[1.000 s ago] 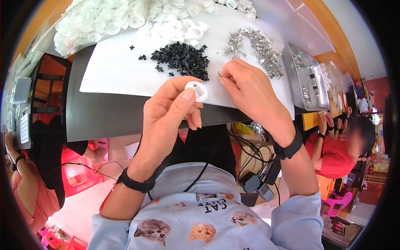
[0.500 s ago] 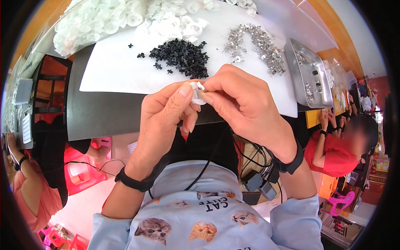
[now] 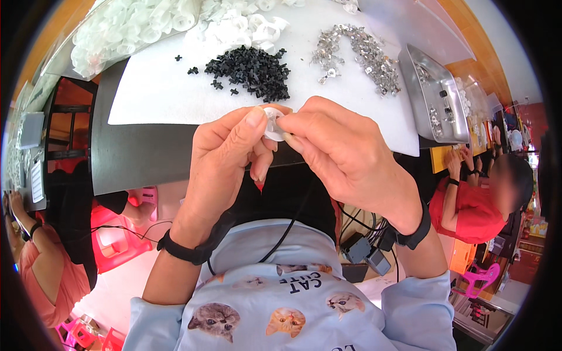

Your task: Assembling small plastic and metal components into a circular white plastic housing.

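Observation:
Between my two hands, just over the table's near edge, is a small white round plastic part with a raised rim. My left hand grips it at its left side between thumb and fingers. The thumb and forefinger of my right hand are closed at its right side, the fingertips reaching over its middle. Whether a smaller piece sits under those fingertips is hidden. Beyond my hands lies a heap of small black cross-shaped pieces. Small silvery metal pieces are piled in an arc farther right.
White plastic parts lie behind the black heap, beside a clear bin of translucent parts. A metal tray with small pieces stands at right on the white sheet. Cables hang at my lap. A person in red works at right.
My right fingertips have moved in over the middle of the white part, which now shows its round face more. The table scene has shifted slightly in view.

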Tool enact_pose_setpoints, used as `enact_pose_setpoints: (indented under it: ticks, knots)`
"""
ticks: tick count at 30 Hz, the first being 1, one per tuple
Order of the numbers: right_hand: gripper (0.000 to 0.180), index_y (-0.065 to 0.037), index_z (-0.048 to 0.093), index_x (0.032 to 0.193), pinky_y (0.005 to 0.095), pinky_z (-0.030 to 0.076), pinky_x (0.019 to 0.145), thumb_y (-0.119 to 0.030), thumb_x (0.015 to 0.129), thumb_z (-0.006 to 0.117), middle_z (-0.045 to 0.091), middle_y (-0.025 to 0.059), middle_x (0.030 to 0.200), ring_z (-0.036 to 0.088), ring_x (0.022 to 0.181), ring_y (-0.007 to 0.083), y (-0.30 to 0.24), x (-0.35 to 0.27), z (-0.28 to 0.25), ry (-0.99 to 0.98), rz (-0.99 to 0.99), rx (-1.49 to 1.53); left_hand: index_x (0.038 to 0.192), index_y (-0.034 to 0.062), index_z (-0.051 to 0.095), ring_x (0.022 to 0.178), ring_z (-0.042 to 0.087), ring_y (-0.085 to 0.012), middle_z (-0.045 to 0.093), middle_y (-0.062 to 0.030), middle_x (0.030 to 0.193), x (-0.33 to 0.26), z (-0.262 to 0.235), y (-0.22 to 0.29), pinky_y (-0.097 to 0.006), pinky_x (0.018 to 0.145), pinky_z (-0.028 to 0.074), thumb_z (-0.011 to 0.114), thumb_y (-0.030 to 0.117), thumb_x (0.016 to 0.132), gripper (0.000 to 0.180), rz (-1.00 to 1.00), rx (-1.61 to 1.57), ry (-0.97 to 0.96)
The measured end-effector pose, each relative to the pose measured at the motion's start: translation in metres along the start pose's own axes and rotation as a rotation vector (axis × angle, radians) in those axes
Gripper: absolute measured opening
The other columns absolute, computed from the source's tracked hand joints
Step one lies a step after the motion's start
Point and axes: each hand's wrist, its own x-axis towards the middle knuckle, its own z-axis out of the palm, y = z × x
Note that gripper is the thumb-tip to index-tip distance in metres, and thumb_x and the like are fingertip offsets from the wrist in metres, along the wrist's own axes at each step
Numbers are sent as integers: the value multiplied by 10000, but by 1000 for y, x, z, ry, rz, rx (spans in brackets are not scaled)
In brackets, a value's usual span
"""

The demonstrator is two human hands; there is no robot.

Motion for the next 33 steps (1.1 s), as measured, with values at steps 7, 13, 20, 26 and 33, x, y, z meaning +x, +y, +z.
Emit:
enact_pose_setpoints:
  ticks: [7, 13, 20, 26, 33]
  knots:
    - [257, -35, 590, 941, 320, 459, 457, 17, 695, 643, 527, 40, 771, 565, 572, 208, -1, -3, 1, 10, 0, -13, 1117, -108, 586, 514, 442, -74, 581, -72, 745, -1, -3, 1, -192, 460, 345, 416, 243, 994, 409, -2, 10, -41]
    - [119, -30, 574, 889, 309, 447, 446, 15, 783, 607, 529, 53, 737, 580, 523, 195, -2, -1, 1, 16, 40, 76, 1030, -60, 639, 472, 444, -73, 564, -40, 684, 0, -2, -1, -228, 411, 400, 510, 267, 966, 357, -16, -62, 1]
    - [41, -20, 537, 818, 312, 438, 450, 5, 850, 535, 532, 78, 707, 589, 484, 194, -5, 3, -2, -48, 186, 279, 1028, -66, 635, 473, 445, -73, 564, -38, 685, 0, 0, 0, -218, 408, 395, 509, 262, 968, 356, -32, -40, 4]
    - [60, -32, 533, 829, 335, 446, 470, 5, 802, 571, 520, 71, 719, 576, 538, 233, -3, 2, -3, -27, 66, 103, 1022, -59, 640, 472, 443, -69, 562, -32, 684, 0, 0, 0, -215, 409, 393, 507, 267, 970, 356, -33, -21, -2]
    - [100, -38, 541, 843, 342, 435, 468, 11, 777, 600, 518, 66, 733, 560, 565, 249, 1, 1, -3, -3, -43, 31, 1107, -96, 598, 497, 439, -87, 602, -72, 743, 0, -3, 1, -207, 458, 336, 438, 233, 987, 385, -48, -8, -51]
